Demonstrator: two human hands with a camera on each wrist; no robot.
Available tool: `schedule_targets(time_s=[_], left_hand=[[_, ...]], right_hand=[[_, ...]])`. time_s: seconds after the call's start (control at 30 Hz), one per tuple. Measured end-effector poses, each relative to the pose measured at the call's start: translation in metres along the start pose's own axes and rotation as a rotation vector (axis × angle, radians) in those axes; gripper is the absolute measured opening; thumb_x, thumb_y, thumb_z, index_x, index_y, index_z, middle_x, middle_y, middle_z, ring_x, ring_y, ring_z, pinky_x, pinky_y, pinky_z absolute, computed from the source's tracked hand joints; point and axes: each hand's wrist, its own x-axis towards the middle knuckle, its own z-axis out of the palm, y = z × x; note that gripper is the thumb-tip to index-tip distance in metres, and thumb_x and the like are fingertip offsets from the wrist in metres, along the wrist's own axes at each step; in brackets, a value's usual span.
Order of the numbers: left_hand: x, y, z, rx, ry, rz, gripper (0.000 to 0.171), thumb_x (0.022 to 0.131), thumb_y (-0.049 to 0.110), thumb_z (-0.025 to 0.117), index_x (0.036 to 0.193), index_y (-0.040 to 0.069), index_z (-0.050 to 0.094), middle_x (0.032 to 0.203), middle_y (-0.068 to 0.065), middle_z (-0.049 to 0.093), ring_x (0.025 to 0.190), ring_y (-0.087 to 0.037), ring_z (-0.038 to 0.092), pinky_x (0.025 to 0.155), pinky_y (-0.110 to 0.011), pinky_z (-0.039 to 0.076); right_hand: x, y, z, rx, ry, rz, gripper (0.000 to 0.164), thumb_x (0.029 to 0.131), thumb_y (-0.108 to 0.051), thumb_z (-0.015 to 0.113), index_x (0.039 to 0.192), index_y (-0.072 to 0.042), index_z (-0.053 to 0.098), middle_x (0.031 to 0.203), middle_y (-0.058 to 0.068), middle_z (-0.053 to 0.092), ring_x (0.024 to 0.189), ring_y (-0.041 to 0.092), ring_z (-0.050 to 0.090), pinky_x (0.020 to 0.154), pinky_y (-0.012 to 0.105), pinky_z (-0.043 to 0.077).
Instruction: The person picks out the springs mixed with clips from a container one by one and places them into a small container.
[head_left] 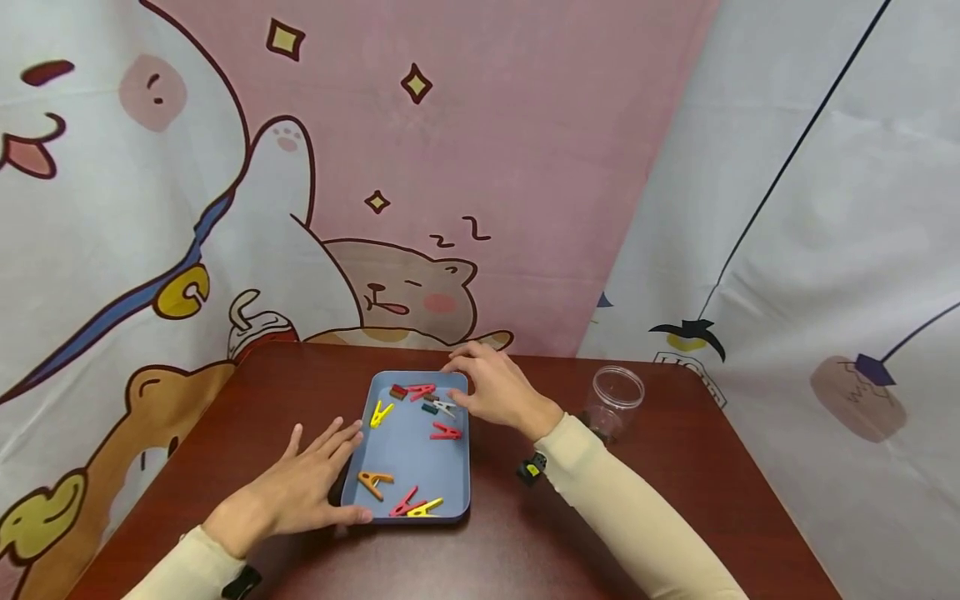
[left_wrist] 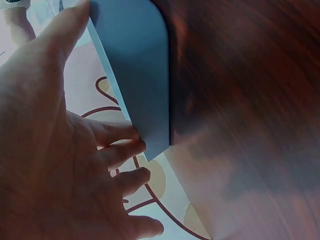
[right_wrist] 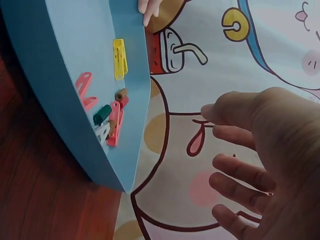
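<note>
A blue tray (head_left: 414, 454) lies on the table with several clothespins in it. My left hand (head_left: 300, 487) is spread at the tray's left side, thumb over the near-left corner and fingertips right at the rim. Above the far-right corner hovers my right hand (head_left: 495, 392), its fingers loosely bent with nothing between them. Beneath it lie a white clothespin (head_left: 444, 406), a red clothespin (head_left: 421, 391) and small ridged pieces, one dark green (right_wrist: 102, 114). A yellow clothespin (head_left: 381, 414) rests at the left; an orange clothespin (head_left: 375, 482) is nearer me.
A clear, lidless jar (head_left: 615, 400) stands on the table right of the tray, beyond my right forearm. The dark red-brown table (head_left: 660, 483) meets a cartoon-print cloth (head_left: 525, 167) at its back and sides.
</note>
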Motion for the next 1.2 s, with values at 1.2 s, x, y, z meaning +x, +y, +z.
schedule_targets(time_s=[1.2], left_hand=[[0.000,0.000,0.002,-0.007,-0.006,-0.008,0.128,0.091,0.090,0.077,0.175,-0.001,0.048,0.189,-0.018,0.040,0.177,-0.053,0.032,0.130,-0.097,0.014]], right_hand=[[0.067,-0.027,0.054,-0.021,-0.251,-0.056,0.034,0.107,-0.029,0.087,0.140,-0.027,0.085,0.156,0.003,0.069,0.148,0.025,0.063,0.125,0.051,0.054]])
